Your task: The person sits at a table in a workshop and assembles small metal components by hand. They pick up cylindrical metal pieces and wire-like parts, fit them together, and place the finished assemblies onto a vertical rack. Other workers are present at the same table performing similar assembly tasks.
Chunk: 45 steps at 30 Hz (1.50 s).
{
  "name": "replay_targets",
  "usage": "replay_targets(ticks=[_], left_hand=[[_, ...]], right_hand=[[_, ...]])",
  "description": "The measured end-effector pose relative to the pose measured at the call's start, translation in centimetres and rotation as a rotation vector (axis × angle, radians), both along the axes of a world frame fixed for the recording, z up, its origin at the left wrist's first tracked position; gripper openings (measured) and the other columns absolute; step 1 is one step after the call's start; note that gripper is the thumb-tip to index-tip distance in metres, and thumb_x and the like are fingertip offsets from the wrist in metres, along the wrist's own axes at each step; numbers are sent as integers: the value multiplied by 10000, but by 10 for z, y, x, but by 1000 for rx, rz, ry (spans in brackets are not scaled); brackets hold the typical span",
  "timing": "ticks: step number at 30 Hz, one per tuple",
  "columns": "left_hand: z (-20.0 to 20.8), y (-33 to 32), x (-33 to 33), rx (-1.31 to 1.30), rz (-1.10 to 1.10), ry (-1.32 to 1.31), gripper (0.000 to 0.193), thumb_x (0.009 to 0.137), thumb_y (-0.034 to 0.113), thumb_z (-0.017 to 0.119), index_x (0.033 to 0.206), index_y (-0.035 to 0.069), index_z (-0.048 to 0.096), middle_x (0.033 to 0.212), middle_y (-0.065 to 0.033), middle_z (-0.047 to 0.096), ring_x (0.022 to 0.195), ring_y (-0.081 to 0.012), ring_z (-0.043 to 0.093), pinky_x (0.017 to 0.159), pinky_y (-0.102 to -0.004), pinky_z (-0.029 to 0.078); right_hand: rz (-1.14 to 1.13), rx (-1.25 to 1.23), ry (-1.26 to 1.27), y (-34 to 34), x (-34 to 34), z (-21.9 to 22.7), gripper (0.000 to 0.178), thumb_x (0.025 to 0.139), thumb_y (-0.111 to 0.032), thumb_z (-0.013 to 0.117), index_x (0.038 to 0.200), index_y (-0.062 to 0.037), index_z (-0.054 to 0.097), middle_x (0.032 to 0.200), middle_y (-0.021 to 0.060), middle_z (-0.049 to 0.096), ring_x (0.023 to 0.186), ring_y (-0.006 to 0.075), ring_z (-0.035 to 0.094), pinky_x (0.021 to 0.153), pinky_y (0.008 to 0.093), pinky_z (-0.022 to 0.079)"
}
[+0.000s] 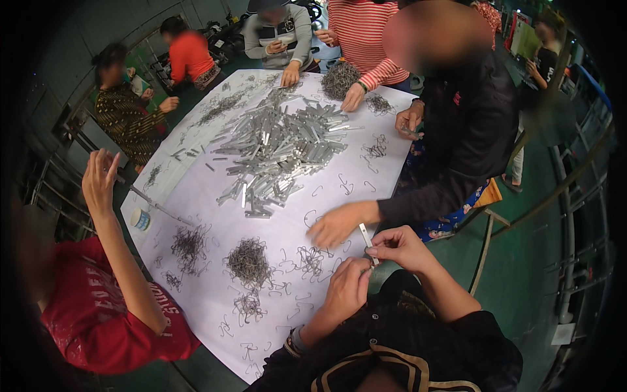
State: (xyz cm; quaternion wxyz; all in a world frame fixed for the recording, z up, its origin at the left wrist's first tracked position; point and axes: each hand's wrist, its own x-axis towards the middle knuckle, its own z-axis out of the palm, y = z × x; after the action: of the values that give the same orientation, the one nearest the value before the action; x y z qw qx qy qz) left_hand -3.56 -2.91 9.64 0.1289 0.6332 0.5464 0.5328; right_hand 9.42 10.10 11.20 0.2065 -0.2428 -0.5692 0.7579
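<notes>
Close to my chest, at the table's near right edge, I hold a narrow flat metal strip (364,236) that points up and slightly left. My left hand (346,289) is closed around its lower end. The thumb and fingers of my right hand (400,248) pinch it just above. Whether a wire hook is also between my fingers is hidden. Beside my left hand lies a loose cluster of bent wire hooks (312,262). Farther left is a dense pile of wire hooks (248,262). A large heap of similar metal strips (281,147) covers the middle of the white-covered table (189,170).
A co-worker's blurred hand (343,223) reaches over the table just beyond my hands. At left, a person in red (117,307) raises an arm. Other people stand around the far side. A small cup (140,219) sits near the left edge; another hook pile (341,80) lies far back.
</notes>
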Motion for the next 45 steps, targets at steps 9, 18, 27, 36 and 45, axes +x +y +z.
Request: replay_targets(ticks=[9, 18, 27, 36, 45], left_hand=[[-3, -7, 9, -114, 83, 33, 121, 848, -5, 578, 956, 3, 523, 845, -187, 583, 766, -374, 596, 676, -414, 480], [-17, -8, 7, -214, 8, -171, 107, 876, 42, 608, 972, 1, 588, 916, -151, 640, 813, -315, 638, 713, -349, 500], [-54, -47, -156, -539, 1128, 664, 437, 694, 126, 744, 1114, 131, 621, 1267, -177, 501, 1126, -369, 482, 879, -487, 453], [-9, -50, -182, -189, 896, 187, 221, 670, -20, 728, 809, 48, 571, 849, -98, 592, 799, -301, 571, 755, -359, 474], [19, -42, -188, 66, 742, 47, 236, 694, -74, 696, 773, 5, 488, 828, -93, 583, 863, -228, 591, 805, -316, 452]], right_hand=[[-188, 473, -22, -23, 4, 5, 147, 805, -69, 725, 890, 41, 678, 744, 33, 651, 669, 84, 599, 606, 224, 477], [-387, 790, -74, -43, 11, 3, 129, 737, -10, 721, 841, 36, 661, 722, 107, 627, 649, 175, 615, 601, 271, 470], [-424, 824, -83, -37, 21, 0, 128, 733, -1, 723, 827, 42, 648, 731, 113, 625, 661, 196, 607, 621, 285, 468], [-380, 823, -88, -36, 18, -4, 118, 736, 3, 714, 823, 41, 645, 728, 112, 624, 655, 196, 606, 614, 280, 465], [-361, 800, -88, -37, 19, -5, 128, 732, 12, 713, 826, 52, 636, 724, 113, 618, 656, 191, 604, 613, 280, 465]])
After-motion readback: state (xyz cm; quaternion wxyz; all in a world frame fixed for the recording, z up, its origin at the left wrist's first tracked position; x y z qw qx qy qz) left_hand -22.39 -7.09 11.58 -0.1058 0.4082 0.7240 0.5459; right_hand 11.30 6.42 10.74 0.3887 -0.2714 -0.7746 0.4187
